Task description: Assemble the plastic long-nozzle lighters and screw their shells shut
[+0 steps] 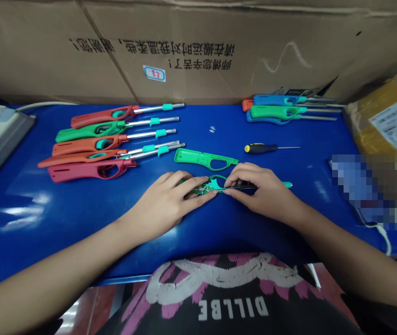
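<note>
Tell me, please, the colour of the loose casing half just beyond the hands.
The casing half is green; the head view shows it best.

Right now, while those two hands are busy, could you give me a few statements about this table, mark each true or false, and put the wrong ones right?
1. Both the left hand and the right hand touch the opened green lighter. True.
2. The screwdriver is in the right hand. False: it lies on the blue table, touched by neither hand.
3. A loose green casing half lies just beyond the opened green lighter. True.
4. The lighters grouped at the left are all one color. False: there are red, green and orange ones.
5. The cardboard at the back bears a small label. True.
</note>
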{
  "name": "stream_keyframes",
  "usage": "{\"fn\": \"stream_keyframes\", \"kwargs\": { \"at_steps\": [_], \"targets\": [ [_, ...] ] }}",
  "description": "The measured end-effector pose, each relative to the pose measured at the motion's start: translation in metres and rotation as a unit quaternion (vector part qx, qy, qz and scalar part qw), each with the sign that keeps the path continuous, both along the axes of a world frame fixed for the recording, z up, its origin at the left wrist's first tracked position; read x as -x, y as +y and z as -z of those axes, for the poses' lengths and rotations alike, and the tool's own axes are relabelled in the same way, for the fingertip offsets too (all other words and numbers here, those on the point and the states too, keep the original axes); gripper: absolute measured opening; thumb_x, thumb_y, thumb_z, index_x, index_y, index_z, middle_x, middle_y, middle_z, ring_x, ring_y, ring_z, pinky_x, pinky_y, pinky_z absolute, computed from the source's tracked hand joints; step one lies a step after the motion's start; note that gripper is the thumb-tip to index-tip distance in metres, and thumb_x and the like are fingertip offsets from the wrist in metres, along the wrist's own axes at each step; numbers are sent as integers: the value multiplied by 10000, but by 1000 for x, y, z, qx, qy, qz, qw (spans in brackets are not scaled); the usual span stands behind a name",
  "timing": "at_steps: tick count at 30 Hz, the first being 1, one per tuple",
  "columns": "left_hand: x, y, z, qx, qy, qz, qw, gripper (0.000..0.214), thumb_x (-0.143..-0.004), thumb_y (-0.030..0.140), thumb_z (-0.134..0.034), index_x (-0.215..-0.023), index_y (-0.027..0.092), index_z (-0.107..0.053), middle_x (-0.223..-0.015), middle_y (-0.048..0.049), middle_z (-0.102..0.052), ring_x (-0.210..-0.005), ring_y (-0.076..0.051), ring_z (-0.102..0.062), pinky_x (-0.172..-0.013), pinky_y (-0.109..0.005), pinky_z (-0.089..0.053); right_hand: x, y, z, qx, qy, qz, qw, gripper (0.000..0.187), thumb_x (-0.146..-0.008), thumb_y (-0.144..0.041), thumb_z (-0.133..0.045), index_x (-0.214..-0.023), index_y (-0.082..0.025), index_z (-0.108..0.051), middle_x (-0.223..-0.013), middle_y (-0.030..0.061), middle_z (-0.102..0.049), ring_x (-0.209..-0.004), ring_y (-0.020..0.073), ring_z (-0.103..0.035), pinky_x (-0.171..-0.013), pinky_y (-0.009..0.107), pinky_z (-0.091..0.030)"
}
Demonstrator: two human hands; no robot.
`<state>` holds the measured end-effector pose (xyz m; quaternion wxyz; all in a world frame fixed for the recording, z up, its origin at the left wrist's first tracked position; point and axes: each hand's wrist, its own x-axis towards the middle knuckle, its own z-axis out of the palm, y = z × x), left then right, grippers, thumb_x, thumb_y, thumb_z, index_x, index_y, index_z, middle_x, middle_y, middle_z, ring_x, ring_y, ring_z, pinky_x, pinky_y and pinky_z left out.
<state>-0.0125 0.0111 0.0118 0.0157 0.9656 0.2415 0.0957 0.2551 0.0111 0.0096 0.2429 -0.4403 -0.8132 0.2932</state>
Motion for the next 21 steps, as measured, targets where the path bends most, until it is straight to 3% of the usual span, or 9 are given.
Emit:
{"fn": "stream_keyframes", "kwargs": {
  "at_steps": [21],
  "targets": [
    [-2, -6, 2, -29, 24, -11, 999, 479, -1003, 124, -472, -1459, 253, -539, -1415, -108, -605, -1150, -316, -558, -856, -458, -551, 7, -2, -1, 46, 27, 44, 998, 34, -858, -180, -705, -842, -210, -700, -852, 14, -686, -784, 148, -620, -724, 293, -499]
  ]
}}
